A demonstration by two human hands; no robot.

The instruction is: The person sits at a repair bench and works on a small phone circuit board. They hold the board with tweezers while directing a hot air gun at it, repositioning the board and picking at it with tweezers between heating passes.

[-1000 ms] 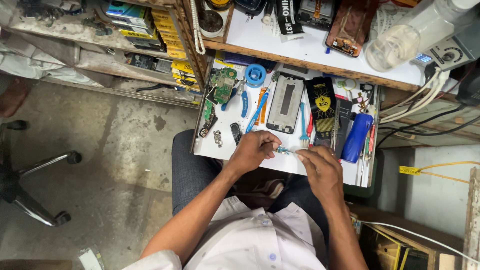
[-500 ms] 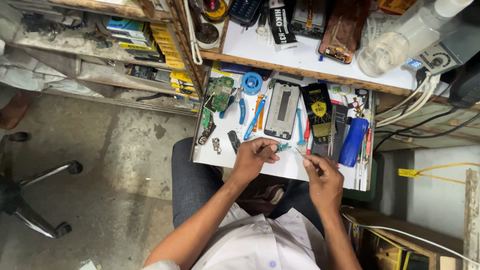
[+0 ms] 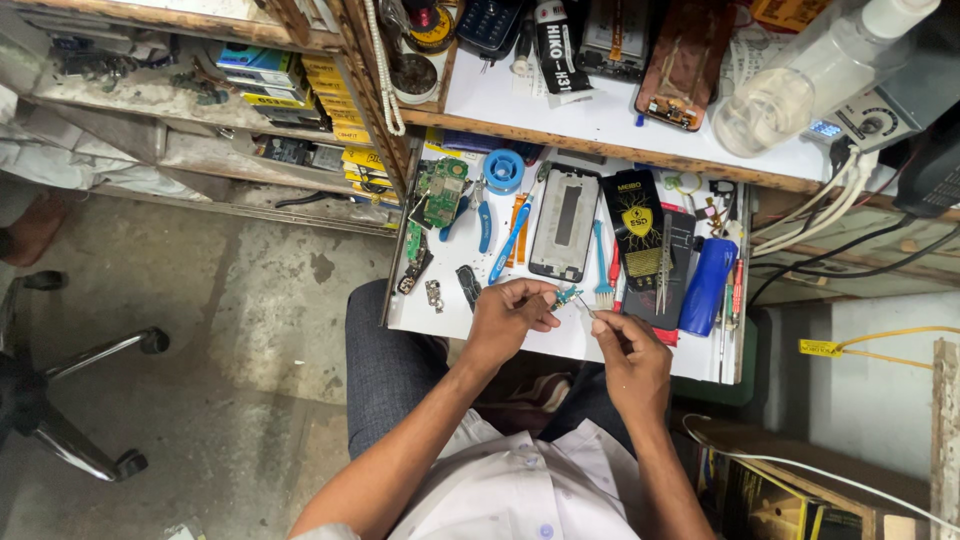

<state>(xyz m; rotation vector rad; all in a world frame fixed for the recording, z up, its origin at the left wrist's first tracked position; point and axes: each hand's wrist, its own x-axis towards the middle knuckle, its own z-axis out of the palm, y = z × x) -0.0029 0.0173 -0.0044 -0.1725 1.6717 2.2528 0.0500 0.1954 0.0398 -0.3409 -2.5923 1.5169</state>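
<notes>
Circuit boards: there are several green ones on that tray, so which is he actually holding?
The tiny green board pinched in the left hand. The bigger green boards lie untouched at the tray's far left corner.

At frame centre, the left hand (image 3: 508, 318) pinches a small teal part (image 3: 567, 294) while the right hand (image 3: 632, 355) holds a thin tool (image 3: 585, 308) against it, above the white table (image 3: 560, 345).

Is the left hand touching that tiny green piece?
Touching. The head view shows the left hand pinching the small green piece between its fingertips, with no gap.
</notes>
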